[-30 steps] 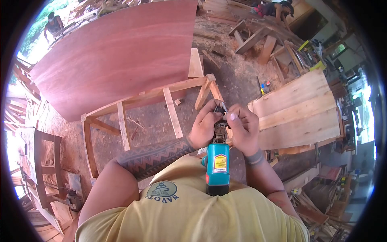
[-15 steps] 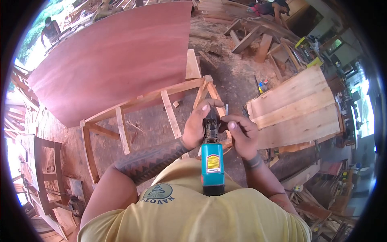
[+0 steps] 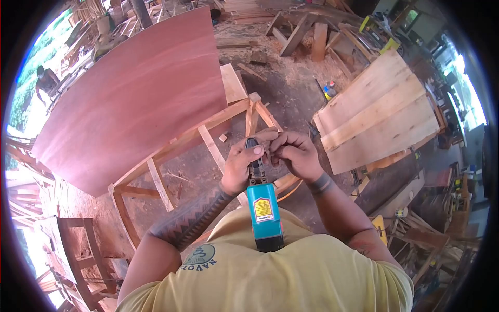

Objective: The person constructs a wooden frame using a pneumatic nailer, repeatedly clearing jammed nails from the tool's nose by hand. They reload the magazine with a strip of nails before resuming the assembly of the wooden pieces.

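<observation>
Closest in, a teal power tool (image 3: 264, 216) rests butt-first against the yellow shirt (image 3: 270, 275), nose pointing away. The left hand (image 3: 242, 164) has its fingers clamped round the tool's dark front end. The right hand (image 3: 293, 154) meets it there, fingers pinched together at the tip; what they pinch is hidden. Beyond stand a wooden frame (image 3: 171, 151), a reddish plywood sheet (image 3: 130, 99) and pale planks (image 3: 379, 114).
</observation>
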Action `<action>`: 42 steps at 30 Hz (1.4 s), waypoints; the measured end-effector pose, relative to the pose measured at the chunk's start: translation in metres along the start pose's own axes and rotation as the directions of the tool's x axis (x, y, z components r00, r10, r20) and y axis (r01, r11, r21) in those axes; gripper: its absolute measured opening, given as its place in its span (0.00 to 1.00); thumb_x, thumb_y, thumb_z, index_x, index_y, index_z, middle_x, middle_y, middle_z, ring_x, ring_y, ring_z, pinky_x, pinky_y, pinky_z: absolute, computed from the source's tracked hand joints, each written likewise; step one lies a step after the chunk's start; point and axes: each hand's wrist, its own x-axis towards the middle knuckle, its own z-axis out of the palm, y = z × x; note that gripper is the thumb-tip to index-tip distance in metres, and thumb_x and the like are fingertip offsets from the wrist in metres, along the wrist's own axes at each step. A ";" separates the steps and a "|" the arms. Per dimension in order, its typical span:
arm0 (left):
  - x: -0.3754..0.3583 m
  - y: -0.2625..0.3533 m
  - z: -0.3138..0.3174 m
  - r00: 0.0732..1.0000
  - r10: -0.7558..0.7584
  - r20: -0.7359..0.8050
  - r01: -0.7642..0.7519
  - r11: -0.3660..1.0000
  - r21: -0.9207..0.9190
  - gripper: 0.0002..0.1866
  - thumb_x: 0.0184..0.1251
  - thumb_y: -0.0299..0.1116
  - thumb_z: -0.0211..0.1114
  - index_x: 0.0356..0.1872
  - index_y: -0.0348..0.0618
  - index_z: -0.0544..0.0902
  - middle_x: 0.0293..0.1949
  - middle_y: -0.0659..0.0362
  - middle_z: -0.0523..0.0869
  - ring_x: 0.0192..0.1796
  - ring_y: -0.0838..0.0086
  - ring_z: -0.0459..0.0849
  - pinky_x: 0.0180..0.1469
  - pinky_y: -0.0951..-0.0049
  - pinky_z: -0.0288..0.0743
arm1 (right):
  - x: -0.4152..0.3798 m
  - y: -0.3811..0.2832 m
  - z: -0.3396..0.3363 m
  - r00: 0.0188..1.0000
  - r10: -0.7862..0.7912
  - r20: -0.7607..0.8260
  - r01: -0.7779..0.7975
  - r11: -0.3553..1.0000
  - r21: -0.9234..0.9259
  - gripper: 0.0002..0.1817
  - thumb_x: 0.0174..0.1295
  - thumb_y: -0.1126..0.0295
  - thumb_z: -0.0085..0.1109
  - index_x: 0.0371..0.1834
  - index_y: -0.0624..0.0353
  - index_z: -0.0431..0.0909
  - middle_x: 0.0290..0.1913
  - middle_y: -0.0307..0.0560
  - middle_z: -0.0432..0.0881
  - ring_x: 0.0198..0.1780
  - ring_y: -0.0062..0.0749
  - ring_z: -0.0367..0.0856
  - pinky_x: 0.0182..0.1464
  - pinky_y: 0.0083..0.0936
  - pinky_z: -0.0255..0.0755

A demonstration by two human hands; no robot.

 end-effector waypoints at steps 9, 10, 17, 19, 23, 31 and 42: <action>-0.008 -0.006 -0.009 0.986 -0.160 -0.052 0.157 0.986 -0.062 0.20 0.77 0.37 0.59 0.52 0.27 0.87 0.38 0.48 0.89 0.35 0.68 0.87 0.43 0.68 0.80 | -0.031 0.004 0.029 0.990 -0.103 -0.092 0.090 0.986 -0.138 0.07 0.76 0.80 0.61 0.51 0.68 0.87 0.45 0.44 0.88 0.39 0.23 0.83 0.42 0.23 0.79; -0.007 -0.019 -0.025 0.999 0.003 -0.040 -0.002 0.999 0.048 0.17 0.75 0.37 0.59 0.45 0.29 0.85 0.37 0.47 0.88 0.33 0.66 0.86 0.42 0.67 0.80 | -0.044 0.015 0.023 0.989 -0.096 -0.117 0.090 0.994 -0.054 0.07 0.76 0.73 0.66 0.52 0.63 0.88 0.47 0.41 0.88 0.37 0.21 0.83 0.38 0.21 0.78; 0.034 -0.019 -0.037 0.964 0.252 0.081 -0.247 0.967 -0.062 0.16 0.64 0.41 0.60 0.27 0.35 0.77 0.29 0.49 0.79 0.35 0.64 0.77 0.41 0.61 0.70 | -0.160 0.066 0.014 0.779 0.620 -0.092 -0.601 0.780 0.174 0.29 0.85 0.43 0.51 0.51 0.60 0.90 0.39 0.38 0.88 0.29 0.19 0.80 0.32 0.18 0.74; 0.063 -0.022 -0.026 0.944 0.229 0.239 -0.193 0.967 -0.167 0.16 0.63 0.42 0.61 0.27 0.38 0.76 0.30 0.51 0.79 0.37 0.66 0.76 0.48 0.61 0.68 | -0.152 0.094 0.025 0.858 0.513 -0.019 -0.432 0.742 0.512 0.43 0.77 0.27 0.45 0.62 0.60 0.85 0.46 0.44 0.89 0.43 0.31 0.87 0.50 0.32 0.82; 0.095 -0.036 0.015 0.802 0.252 0.542 -0.173 0.966 -0.193 0.15 0.63 0.45 0.63 0.28 0.44 0.76 0.33 0.55 0.80 0.42 0.66 0.77 0.60 0.60 0.65 | -0.103 0.085 0.060 0.913 0.308 -0.267 0.106 0.451 0.886 0.48 0.70 0.23 0.53 0.69 0.59 0.80 0.63 0.54 0.86 0.65 0.47 0.86 0.70 0.50 0.78; 0.067 -0.076 0.056 0.842 0.206 0.499 -0.202 0.977 -0.063 0.33 0.64 0.53 0.63 0.53 0.28 0.86 0.52 0.46 0.85 0.60 0.59 0.81 0.68 0.60 0.69 | -0.181 0.084 0.003 0.840 0.131 -0.527 0.415 0.471 0.779 0.15 0.63 0.70 0.72 0.52 0.55 0.83 0.66 0.59 0.84 0.68 0.55 0.84 0.75 0.63 0.73; 0.076 -0.250 -0.183 0.847 -0.479 0.232 -0.166 0.177 0.970 0.19 0.73 0.40 0.71 0.58 0.38 0.86 0.57 0.47 0.89 0.61 0.53 0.88 0.65 0.57 0.81 | -0.266 0.066 -0.165 0.625 0.260 -0.736 -0.393 0.919 -0.009 0.20 0.55 0.83 0.72 0.52 0.63 0.84 0.57 0.50 0.89 0.56 0.37 0.86 0.67 0.41 0.78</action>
